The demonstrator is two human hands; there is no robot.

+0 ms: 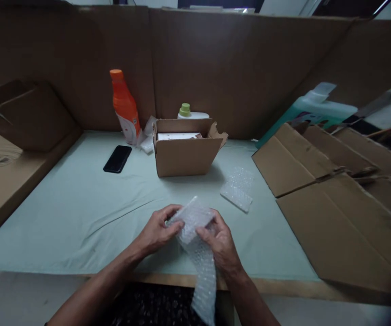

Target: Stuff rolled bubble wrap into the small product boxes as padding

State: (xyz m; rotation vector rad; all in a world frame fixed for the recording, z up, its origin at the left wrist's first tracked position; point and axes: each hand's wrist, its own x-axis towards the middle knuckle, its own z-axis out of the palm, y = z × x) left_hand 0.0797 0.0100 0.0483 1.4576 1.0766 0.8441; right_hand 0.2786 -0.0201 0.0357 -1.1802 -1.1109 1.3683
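Note:
Both my hands grip a piece of bubble wrap (pixel 198 258) near the front edge of the table. It is folded around a flat, pale, squarish shape at the top, and a long strip hangs down past the table edge. My left hand (pixel 161 226) pinches its left side with thumb and fingers. On the right side, my right hand (pixel 217 237) holds it, thumb pressed on top. What lies inside the wrap is too unclear to name. Beyond my hands stands an open cardboard box (pixel 185 157) with a white thing (pixel 177 136) in it.
Another bubble-wrap piece (pixel 238 190) lies right of the box. A black phone (pixel 117 159), an orange bottle (pixel 125 108) and a green-capped bottle (pixel 186 110) are further back. Cardboard boxes (pixel 338 226) and a teal jug (pixel 311 108) crowd the right; a large carton (pixel 8 167) is left.

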